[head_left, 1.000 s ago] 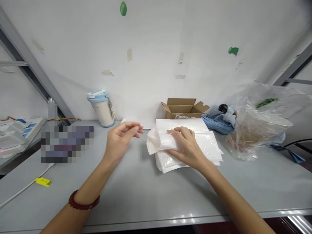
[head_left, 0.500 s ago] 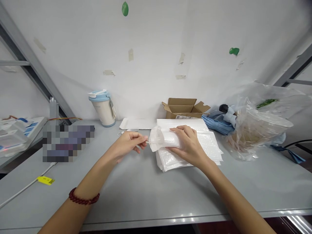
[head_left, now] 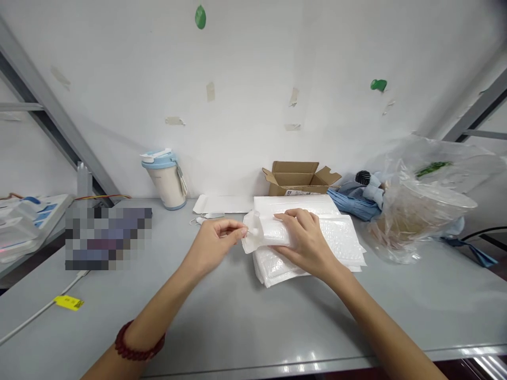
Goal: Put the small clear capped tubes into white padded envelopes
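My right hand (head_left: 303,240) is wrapped round a white bubble mailer (head_left: 276,232), squeezing it so that its mouth gapes toward the left. At that mouth, the pinched fingertips of my left hand (head_left: 222,240) hold a small, thin white item (head_left: 253,231). Its far end reaches into the opening, and its kind is too small to tell. Under the right hand lies a stack of white bubble mailers (head_left: 340,240) on the grey table. A dark red bead bracelet (head_left: 138,345) circles my left wrist.
An open cardboard box (head_left: 297,177) stands behind the stack. A cream and blue tumbler (head_left: 166,179) is at the back left. A flat white packet (head_left: 224,203) and a small white cord (head_left: 198,220) lie nearby. At right are a folded blue umbrella (head_left: 352,205) and a clear plastic bag (head_left: 420,211).
My left hand has moved slightly right, nearer the mailer's mouth, and the white item reaches into the opening. My right hand keeps its hold. The view has shifted a little.
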The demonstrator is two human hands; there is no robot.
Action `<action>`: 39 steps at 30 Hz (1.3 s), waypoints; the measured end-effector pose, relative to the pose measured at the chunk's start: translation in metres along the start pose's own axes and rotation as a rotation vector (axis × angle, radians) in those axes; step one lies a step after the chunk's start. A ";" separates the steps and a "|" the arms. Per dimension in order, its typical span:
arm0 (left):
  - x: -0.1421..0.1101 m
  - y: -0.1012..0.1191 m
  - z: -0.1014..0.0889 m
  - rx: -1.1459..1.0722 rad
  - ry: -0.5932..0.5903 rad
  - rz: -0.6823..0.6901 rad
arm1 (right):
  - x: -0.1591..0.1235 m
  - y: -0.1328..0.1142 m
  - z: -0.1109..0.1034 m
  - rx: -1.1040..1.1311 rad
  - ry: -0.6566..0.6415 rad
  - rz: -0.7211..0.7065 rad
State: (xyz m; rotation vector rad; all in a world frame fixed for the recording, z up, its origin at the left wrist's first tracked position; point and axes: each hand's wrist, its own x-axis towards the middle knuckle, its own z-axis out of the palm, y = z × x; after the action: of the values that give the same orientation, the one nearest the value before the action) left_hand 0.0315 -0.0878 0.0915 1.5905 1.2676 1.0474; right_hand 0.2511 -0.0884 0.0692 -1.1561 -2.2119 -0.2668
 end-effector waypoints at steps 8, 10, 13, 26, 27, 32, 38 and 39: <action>-0.011 -0.003 0.020 -0.037 -0.036 0.038 | -0.001 -0.003 0.001 -0.021 -0.005 -0.037; -0.012 -0.002 0.021 -0.067 0.000 -0.001 | -0.001 -0.004 0.000 -0.014 -0.002 -0.034; -0.011 -0.002 0.023 -0.103 0.053 -0.038 | -0.001 -0.006 -0.001 0.009 0.003 -0.037; -0.010 0.003 0.006 0.049 0.339 0.093 | 0.000 -0.003 -0.003 0.058 0.088 -0.048; -0.007 0.001 0.002 0.052 0.300 0.082 | 0.000 -0.004 -0.004 0.058 0.090 -0.052; 0.001 -0.005 -0.004 -0.165 -0.181 -0.057 | 0.000 -0.006 -0.004 0.069 0.096 -0.074; -0.002 0.000 -0.003 -0.121 -0.156 -0.009 | 0.000 -0.008 -0.003 0.075 0.117 -0.081; -0.003 -0.001 -0.002 -0.066 -0.150 -0.014 | 0.000 -0.009 -0.003 0.081 0.114 -0.090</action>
State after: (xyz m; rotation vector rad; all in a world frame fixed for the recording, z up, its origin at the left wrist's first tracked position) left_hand 0.0285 -0.0899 0.0908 1.5774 1.1309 0.9337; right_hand 0.2454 -0.0949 0.0721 -0.9752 -2.1573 -0.2714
